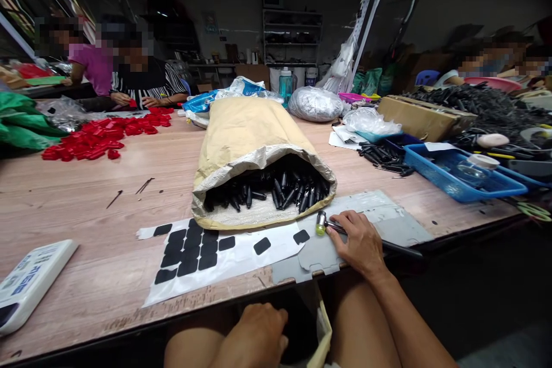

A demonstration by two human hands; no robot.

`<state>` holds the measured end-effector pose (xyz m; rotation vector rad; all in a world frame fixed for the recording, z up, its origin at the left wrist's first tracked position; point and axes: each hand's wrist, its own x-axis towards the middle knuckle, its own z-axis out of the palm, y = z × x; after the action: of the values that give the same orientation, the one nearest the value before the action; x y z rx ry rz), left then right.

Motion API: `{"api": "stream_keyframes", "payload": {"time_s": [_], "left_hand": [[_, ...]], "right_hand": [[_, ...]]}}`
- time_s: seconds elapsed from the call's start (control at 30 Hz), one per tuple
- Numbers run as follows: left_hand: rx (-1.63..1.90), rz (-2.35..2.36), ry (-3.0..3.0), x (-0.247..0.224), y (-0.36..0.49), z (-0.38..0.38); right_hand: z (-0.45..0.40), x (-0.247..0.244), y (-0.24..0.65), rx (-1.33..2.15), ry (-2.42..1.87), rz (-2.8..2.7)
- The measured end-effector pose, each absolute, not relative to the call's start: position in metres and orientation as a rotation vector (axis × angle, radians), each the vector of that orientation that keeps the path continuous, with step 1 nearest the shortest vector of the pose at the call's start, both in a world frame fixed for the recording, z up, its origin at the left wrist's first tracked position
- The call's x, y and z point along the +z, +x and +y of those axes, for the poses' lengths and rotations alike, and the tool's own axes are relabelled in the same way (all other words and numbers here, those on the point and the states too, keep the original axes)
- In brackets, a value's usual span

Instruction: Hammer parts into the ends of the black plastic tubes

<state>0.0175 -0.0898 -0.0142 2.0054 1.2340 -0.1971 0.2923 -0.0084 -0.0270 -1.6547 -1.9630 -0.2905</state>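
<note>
My right hand [357,242] rests at the table's front edge, its fingers wrapped round a small hammer [320,224] with a metal head and a yellow-green face. The hammer lies over a grey board [379,218], its dark handle pointing right. Below the edge, over my lap, my left hand [259,330] is closed with its fingers curled; what it holds, if anything, is hidden. An open paper sack [254,126] lies on the table, its mouth toward me, with many black pen-like parts [282,190] inside. In front of it is a white sheet [241,259] with black rounded squares [188,261].
Red parts [95,137] are heaped at the back left, near two people. A white device [34,282] sits at the left front. To the right are a blue tray [457,175], a cardboard box [422,118] and piled black parts [487,103]. A second sack's edge shows below the table.
</note>
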Motion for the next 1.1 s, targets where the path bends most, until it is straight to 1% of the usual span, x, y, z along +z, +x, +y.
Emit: {"api": "stream_keyframes", "payload": {"time_s": [0.07, 0.1, 0.17, 0.23, 0.33, 0.43, 0.5, 0.63, 0.73, 0.93, 1.1], "left_hand": [[-0.241, 1.086, 2.07, 0.013, 0.013, -0.077], [-0.169, 1.058, 2.099, 0.027, 0.01, -0.066], [-0.007, 1.216, 2.179, 0.051, 0.004, -0.039], [0.117, 1.556, 2.264, 0.063, -0.002, -0.007], [0.25, 1.912, 2.44, 0.062, -0.015, 0.043], [0.294, 1.943, 2.683, 0.046, -0.028, 0.078], [0.35, 1.913, 2.731, 0.033, -0.035, 0.089], [0.529, 1.918, 2.73, 0.016, -0.037, 0.09], [0.6, 1.843, 2.757, 0.018, -0.03, 0.08], [0.578, 1.5, 2.682, 0.037, -0.007, 0.032], [0.565, 1.361, 2.374, 0.02, -0.002, 0.004]], "right_hand": [[-0.008, -0.028, 0.293, -0.3, -1.644, -1.96], [-0.008, -0.028, 0.293, -0.304, -1.64, -1.957], [-0.009, -0.028, 0.293, -0.302, -1.642, -1.955], [-0.009, -0.027, 0.293, -0.287, -1.653, -1.956], [-0.009, -0.025, 0.292, -0.269, -1.675, -1.955], [-0.009, -0.025, 0.292, -0.272, -1.68, -1.943], [-0.008, -0.026, 0.293, -0.275, -1.672, -1.94], [-0.008, -0.026, 0.293, -0.273, -1.665, -1.939], [-0.008, -0.025, 0.293, -0.265, -1.672, -1.938], [-0.008, -0.025, 0.293, -0.246, -1.668, -1.941], [-0.01, -0.025, 0.293, -0.243, -1.638, -1.937]]}}
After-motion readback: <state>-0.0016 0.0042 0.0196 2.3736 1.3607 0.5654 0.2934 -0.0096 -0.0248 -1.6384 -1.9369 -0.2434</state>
